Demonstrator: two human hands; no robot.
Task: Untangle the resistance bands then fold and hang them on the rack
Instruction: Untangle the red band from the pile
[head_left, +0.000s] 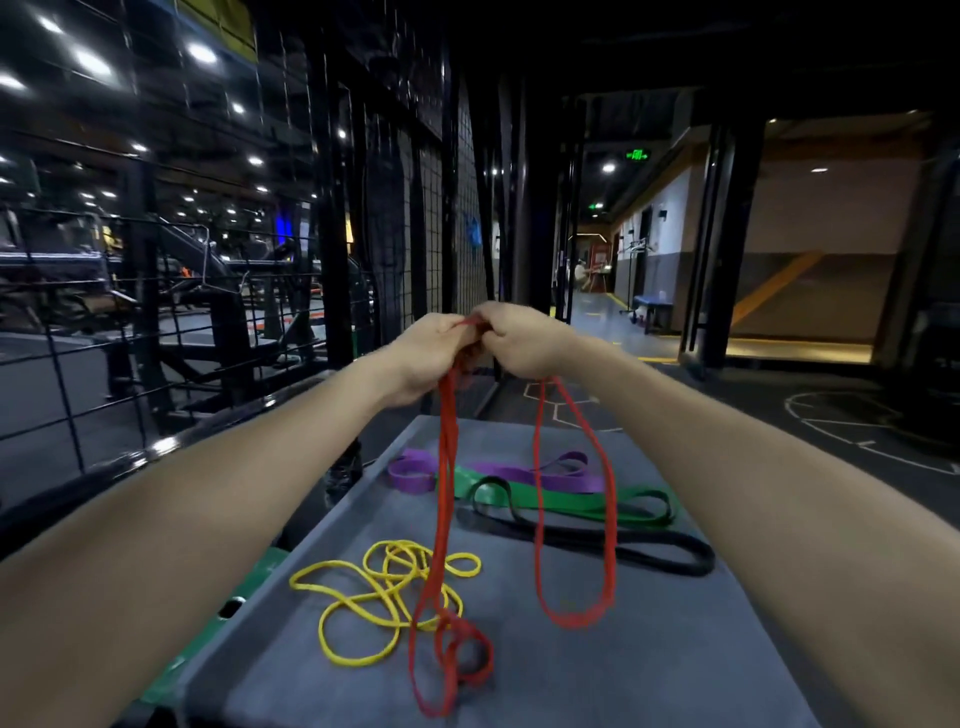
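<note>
Both hands are raised together above the grey table (649, 649). My left hand (428, 353) and my right hand (519, 340) grip the top of a thin red band (444, 519). Its strands hang down in two bunches: a tangled one reaching the table on the left, a loop (576, 616) hanging on the right. A thin yellow band (363, 597) lies coiled on the table's left. Further back lie a purple band (413, 475), a green band (571, 501) and a black band (665, 548), overlapping one another.
A black wire-mesh rack wall (405, 218) rises just beyond the table on the left, with a black rail (156, 452) along it. A corridor (613, 291) opens ahead on the right, with marked dark floor (831, 415) beside the table.
</note>
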